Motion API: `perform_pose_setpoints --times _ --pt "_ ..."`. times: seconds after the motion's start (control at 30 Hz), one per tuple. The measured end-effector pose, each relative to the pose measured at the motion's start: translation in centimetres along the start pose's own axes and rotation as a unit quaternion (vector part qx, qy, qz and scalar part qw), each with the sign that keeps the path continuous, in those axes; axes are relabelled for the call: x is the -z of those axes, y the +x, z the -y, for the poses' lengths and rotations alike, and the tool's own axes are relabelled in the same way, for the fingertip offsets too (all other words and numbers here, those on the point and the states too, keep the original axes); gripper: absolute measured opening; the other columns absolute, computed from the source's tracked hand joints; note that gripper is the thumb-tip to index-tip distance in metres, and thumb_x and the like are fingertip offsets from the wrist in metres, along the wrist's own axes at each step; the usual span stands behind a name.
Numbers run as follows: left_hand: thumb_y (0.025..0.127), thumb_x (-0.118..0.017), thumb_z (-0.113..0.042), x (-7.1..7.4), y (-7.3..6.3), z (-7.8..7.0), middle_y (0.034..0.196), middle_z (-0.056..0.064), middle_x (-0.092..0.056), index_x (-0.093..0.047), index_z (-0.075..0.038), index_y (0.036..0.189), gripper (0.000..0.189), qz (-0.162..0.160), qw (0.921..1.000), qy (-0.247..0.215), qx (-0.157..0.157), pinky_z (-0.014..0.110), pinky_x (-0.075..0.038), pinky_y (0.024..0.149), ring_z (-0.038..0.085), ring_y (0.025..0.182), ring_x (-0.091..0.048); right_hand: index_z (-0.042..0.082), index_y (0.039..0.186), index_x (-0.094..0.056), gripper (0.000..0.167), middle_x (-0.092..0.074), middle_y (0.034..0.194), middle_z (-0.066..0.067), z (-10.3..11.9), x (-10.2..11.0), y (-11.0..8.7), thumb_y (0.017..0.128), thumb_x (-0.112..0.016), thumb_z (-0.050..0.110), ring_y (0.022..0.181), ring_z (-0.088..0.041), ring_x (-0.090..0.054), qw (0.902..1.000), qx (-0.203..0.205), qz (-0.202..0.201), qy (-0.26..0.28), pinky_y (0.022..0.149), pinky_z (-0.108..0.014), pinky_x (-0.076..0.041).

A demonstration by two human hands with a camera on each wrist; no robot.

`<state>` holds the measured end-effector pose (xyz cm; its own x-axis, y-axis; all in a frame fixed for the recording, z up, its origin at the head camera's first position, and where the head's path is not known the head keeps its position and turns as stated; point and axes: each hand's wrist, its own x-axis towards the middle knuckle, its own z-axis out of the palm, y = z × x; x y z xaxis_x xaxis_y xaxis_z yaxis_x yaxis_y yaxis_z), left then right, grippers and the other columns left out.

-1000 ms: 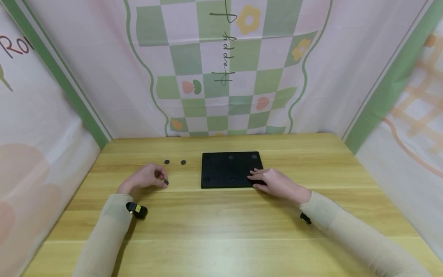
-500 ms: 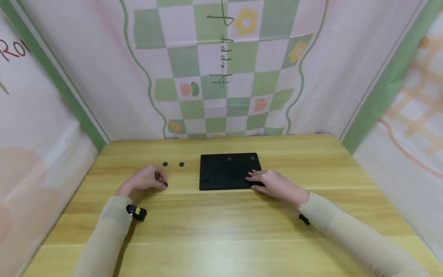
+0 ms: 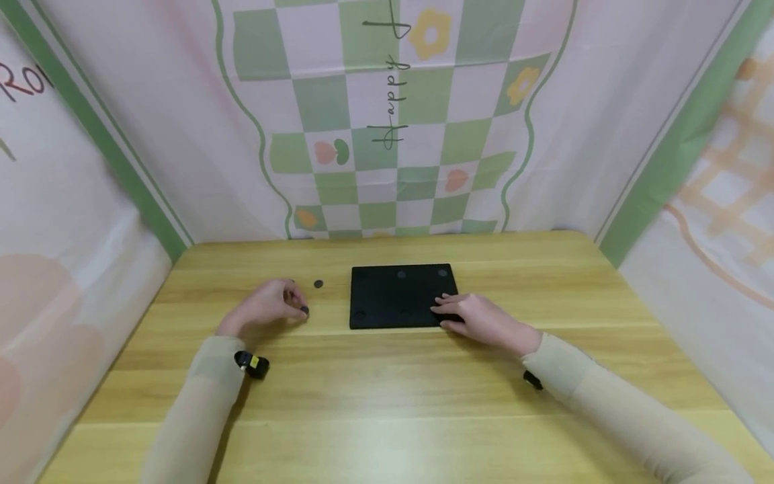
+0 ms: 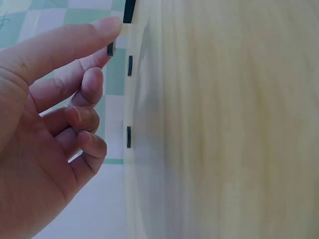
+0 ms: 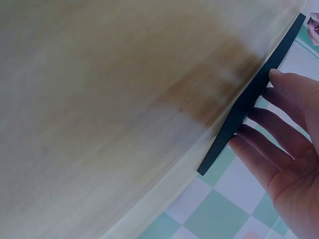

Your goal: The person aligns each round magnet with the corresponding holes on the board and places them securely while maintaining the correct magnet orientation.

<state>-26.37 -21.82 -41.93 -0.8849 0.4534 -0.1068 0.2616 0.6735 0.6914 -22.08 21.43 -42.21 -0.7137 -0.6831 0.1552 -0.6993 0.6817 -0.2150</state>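
My left hand [image 3: 270,306] pinches a small dark round disc [image 3: 305,310] between thumb and fingertip, left of the black board. In the left wrist view this disc [image 4: 110,49] shows edge-on, raised off the table. A flat black rectangular board [image 3: 381,296] lies on the table with round marks on its face; those at the top middle and top right look greyer. My right hand [image 3: 484,321] rests its fingertips on the board's right part. In the right wrist view, the extended fingers [image 5: 254,159] touch the board's upper face, covering that corner in the head view.
One dark disc [image 3: 318,284] lies on the wooden table [image 3: 387,390] beyond my left hand. Another disc [image 4: 128,137] is mostly hidden by that hand in the head view. A patterned cloth [image 3: 417,144] hangs behind the table, with cloth walls at both sides.
My left hand has moved right and slightly away from me, carrying the disc clear of the table. It now covers most of one lying disc. My right hand stays on the board.
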Motion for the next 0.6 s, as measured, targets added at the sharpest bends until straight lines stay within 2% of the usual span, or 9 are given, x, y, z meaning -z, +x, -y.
perform_pose_setpoints --times 0.4,0.6 --pt "0.078 -0.078 -0.025 -0.8 0.9 -0.8 0.095 0.003 -0.063 -0.068 -0.014 0.094 0.022 -0.029 0.9991 -0.013 -0.029 0.030 -0.049 0.073 0.017 0.084 -0.057 0.007 0.119 -0.067 0.031 -0.061 0.127 -0.016 -0.1 0.0 0.0 0.090 -0.065 0.019 0.119 -0.030 -0.058 1.0000 -0.004 0.003 -0.003 0.094 -0.043 -0.049" --pt "0.078 -0.079 -0.024 -1.4 1.5 -1.3 0.095 0.002 -0.064 -0.069 -0.016 0.092 0.018 -0.039 0.9984 -0.024 -0.033 0.032 -0.048 0.073 0.017 0.082 -0.056 0.007 0.120 -0.067 0.032 -0.060 0.128 -0.016 -0.1 0.0 0.0 0.091 -0.065 0.019 0.119 -0.030 -0.057 1.0000 -0.006 0.006 -0.004 0.095 -0.044 -0.049"
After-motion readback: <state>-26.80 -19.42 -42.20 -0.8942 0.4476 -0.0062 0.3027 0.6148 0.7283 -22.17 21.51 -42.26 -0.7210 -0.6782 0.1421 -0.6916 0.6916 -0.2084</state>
